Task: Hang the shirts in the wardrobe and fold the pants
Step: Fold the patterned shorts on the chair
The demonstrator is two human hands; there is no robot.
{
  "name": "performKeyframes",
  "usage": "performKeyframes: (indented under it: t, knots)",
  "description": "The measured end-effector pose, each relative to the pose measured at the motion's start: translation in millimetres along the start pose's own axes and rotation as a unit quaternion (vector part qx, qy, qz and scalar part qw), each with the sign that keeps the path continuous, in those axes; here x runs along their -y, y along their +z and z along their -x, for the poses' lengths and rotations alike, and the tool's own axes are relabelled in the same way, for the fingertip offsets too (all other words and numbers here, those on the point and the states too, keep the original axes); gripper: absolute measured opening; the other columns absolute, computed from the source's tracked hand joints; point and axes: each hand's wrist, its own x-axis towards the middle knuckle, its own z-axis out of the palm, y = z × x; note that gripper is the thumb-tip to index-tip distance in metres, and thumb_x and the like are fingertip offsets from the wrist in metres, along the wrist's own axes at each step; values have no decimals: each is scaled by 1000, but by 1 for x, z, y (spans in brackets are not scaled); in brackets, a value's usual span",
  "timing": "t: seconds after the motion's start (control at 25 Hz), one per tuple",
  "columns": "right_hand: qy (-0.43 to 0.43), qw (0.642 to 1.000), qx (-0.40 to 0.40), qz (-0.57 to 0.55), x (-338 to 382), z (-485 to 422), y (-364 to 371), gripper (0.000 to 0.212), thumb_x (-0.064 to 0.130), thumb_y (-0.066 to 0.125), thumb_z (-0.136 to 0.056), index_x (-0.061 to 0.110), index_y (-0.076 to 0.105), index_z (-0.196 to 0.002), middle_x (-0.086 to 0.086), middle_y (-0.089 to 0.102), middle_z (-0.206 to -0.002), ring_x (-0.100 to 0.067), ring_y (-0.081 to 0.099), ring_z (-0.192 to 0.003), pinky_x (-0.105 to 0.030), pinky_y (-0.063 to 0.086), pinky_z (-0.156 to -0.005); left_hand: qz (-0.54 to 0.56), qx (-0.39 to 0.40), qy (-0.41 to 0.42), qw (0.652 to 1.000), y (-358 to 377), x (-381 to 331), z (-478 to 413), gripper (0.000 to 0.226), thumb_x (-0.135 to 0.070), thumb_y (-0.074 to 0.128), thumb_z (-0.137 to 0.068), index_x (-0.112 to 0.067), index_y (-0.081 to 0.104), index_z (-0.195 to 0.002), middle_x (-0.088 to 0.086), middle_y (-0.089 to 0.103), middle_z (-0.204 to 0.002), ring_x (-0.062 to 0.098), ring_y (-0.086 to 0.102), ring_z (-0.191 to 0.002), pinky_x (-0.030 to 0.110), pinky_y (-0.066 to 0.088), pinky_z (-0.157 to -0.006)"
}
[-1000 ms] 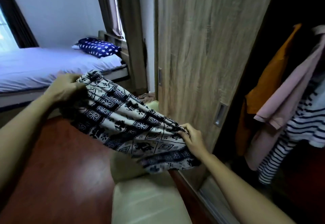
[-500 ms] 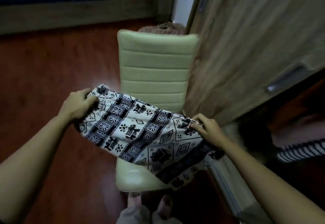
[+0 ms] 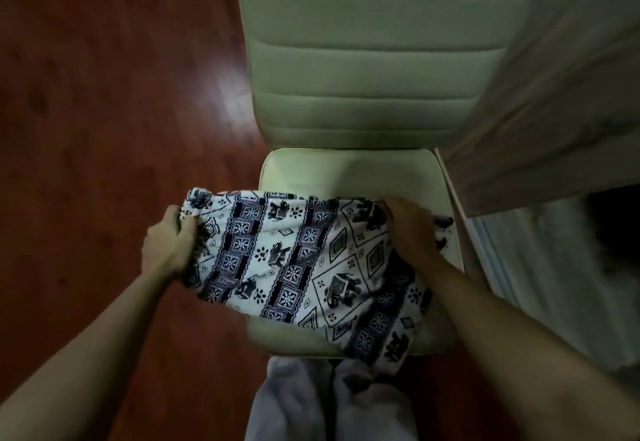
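Head view, looking straight down: the pants (image 3: pixel 298 260), white cloth printed with dark bands, diamonds and small elephant-like figures, stretch sideways across the front half of a pale green chair seat (image 3: pixel 346 170), a little below the middle of the frame. Their 9 o'clock end reaches past the seat's edge and sits over the floor (image 3: pixel 104 94), which is dark reddish wood with a patch of glare. Their 5 o'clock corner droops over the seat's front edge. Whether the middle of the cloth lies flat on the seat or is held just above it cannot be told.

The left hand (image 3: pixel 169 240) is at the 9 o'clock end of the pants, fingers curled tight round a bunched fold of the cloth. The right hand (image 3: pixel 412 229) is at the 3 o'clock end, back of the hand upward. Its fingers bend down over the far edge of the fabric and clutch it, with the tips hidden in the cloth. Both bare forearms run in from the lower corners of the frame.

At 12 o'clock the ribbed chair back (image 3: pixel 374 60) rises from the seat. At 2 o'clock a pale wood-grain wardrobe door (image 3: pixel 554 94) stands just beside the chair, blurred. At 6 o'clock, against the bottom edge, the person's own legs (image 3: pixel 294 402) show in light grey cloth, close to the seat's front.
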Motion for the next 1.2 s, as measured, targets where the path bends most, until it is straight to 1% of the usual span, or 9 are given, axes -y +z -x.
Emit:
performKeyframes:
  t: [0.16, 0.28, 0.44, 0.56, 0.64, 0.76, 0.96, 1.08, 1.2]
  knots:
    - [-19, 992, -94, 79, 2, -37, 0, 16, 15, 56, -87, 12, 68, -96, -12, 72, -90, -31, 63, -80, -42, 41, -78, -8, 10, 50, 999, -4, -33, -12, 42, -46, 33, -88, -10, 49, -98, 14, 62, -85, 35, 59, -76, 47, 53, -72]
    - [19, 984, -165, 68, 2, -33, 3, 23, 18, 59, -87, 10, 64, -108, -14, 67, -107, -32, 61, -99, -51, 36, -98, -37, 10, 63, 997, -2, -46, -24, 37, -35, 38, -95, -5, 50, -112, 15, 59, -91, 35, 56, -85, 42, 45, -74]
    - [106, 980, -168, 32, -15, 6, 5, 30, 26, 44, -94, 10, 54, -117, -11, 59, -122, -29, 53, -112, -48, 28, -103, -15, 25, 62, 998, 2, -45, -21, 40, -34, 40, -97, -5, 46, -125, 15, 61, -94, 34, 58, -85, 41, 47, -74]
    - [166, 980, -85, 74, -43, 14, -6, 31, 34, 42, -95, 13, 55, -113, -9, 60, -115, -29, 53, -108, -46, 30, -97, -12, 41, 59, 997, 0, -42, -24, 45, -34, 41, -98, -5, 42, -132, 15, 60, -98, 31, 56, -85, 38, 45, -73]
    - [134, 987, -34, 78, -54, 12, -13, 27, 33, 42, -96, 17, 61, -107, -7, 64, -109, -29, 55, -104, -44, 30, -95, -27, 44, 69, 996, 0, -40, -24, 45, -33, 40, -98, -3, 41, -132, 19, 62, -100, 29, 54, -81, 35, 43, -68]
    - [105, 987, -97, 75, -64, 3, -31, 22, 29, 48, -95, 17, 67, -99, -8, 66, -100, -31, 56, -95, -43, 33, -87, -27, 56, 70, 996, 3, -41, -21, 45, -31, 38, -100, 0, 38, -133, 20, 59, -96, 25, 51, -74, 32, 39, -59]
    - [86, 982, -92, 141, -65, -10, -37, 29, 27, 45, -93, 13, 62, -111, -12, 64, -107, -32, 56, -99, -45, 37, -90, -53, 49, 73, 995, 5, -39, -26, 48, -37, 37, -99, 0, 39, -130, 27, 59, -111, 33, 53, -91, 39, 39, -74]
    - [-40, 990, -116, 73, -40, 9, -18, 36, 23, 35, -91, 5, 58, -113, -15, 63, -109, -33, 58, -100, -44, 43, -91, -15, 30, 67, 997, 2, -45, -18, 51, -38, 44, -96, -8, 39, -137, 24, 59, -117, 36, 58, -99, 40, 46, -82]
    - [-141, 984, -95, 44, -21, 51, 9, 28, 18, 41, -90, 7, 57, -111, -15, 64, -115, -25, 48, -114, -44, 34, -102, 67, 43, 43, 996, -15, -65, 0, 50, -31, 61, -88, -19, 46, -135, 14, 62, -118, 30, 62, -99, 47, 50, -91]
